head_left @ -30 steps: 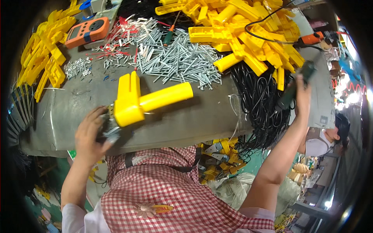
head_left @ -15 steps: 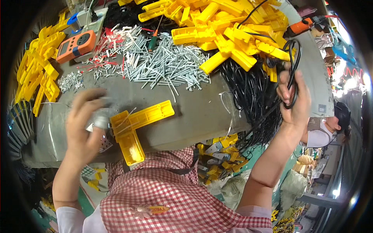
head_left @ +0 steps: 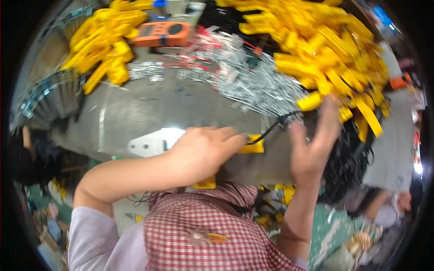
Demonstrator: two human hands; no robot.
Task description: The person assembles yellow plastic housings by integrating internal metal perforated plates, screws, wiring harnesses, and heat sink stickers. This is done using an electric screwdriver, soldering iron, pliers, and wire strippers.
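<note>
Yellow plastic part point(head_left: 253, 147), L-shaped, pinned near the front edge of the grey worktable point(head_left: 135, 113), largely covered by the left hand point(head_left: 203, 153); only one end beside the fingertips and a corner point(head_left: 205, 183) below the palm visible. Left-hand fingers curled closed over the part, apparently to press it flat and steady. Thin black cable point(head_left: 271, 131) running from the exposed end of the part up toward the right hand point(head_left: 314, 149). Right hand raised just beside the part, fingers spread and blurred; grip on the cable impossible to tell. Black cable bundle point(head_left: 348, 167) hanging off the table edge behind that hand. Heap of similar yellow parts point(head_left: 330, 45) at rear right, smaller heap point(head_left: 104, 40) at rear left, scattered silver metal pins point(head_left: 257, 86) between, orange handheld meter point(head_left: 165, 34) behind: stock apparently kept within reach.
</note>
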